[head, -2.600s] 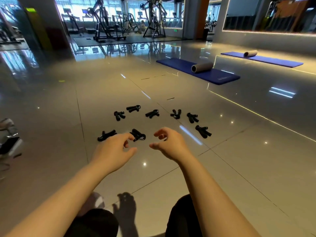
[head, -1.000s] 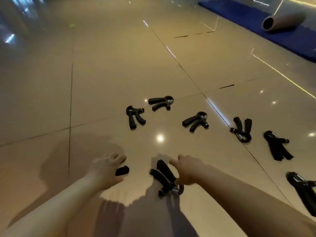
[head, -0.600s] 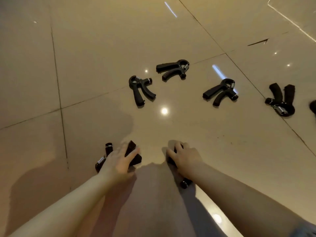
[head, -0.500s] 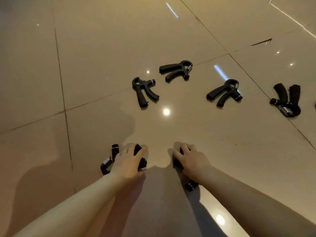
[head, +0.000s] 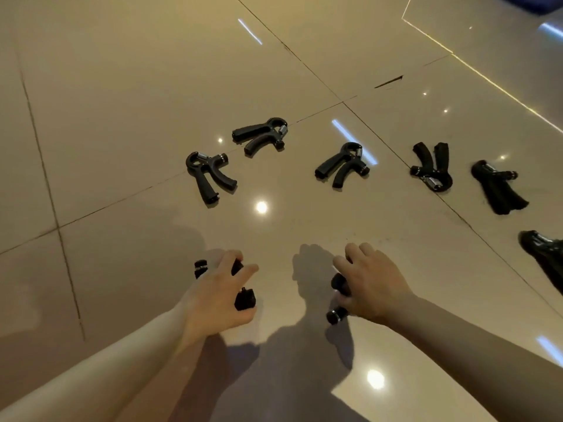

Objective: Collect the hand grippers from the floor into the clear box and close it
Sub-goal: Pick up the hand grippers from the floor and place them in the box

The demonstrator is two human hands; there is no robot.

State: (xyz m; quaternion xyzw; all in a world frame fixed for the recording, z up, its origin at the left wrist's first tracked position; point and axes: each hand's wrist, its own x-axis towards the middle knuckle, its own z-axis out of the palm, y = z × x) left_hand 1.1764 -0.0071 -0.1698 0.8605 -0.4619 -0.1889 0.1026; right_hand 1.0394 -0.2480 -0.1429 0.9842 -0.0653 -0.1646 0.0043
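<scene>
Several black hand grippers lie on the glossy beige tile floor. My left hand is closed around one hand gripper, whose ends stick out past my fingers. My right hand grips a second hand gripper, mostly hidden under my palm. Ahead lie a left hand gripper, a far hand gripper and a middle hand gripper. Further right are three more: one, another, and one cut by the frame edge. The clear box is out of view.
Dark grout lines cross the tile floor, and ceiling lights glare off it. A corner of a blue mat shows at the top right. My forearms' shadows fall on the floor near the bottom.
Both hands reached down from mid-air onto the two nearest hand grippers and closed on them. Since half a second ago both grippers look raised slightly off the floor.
</scene>
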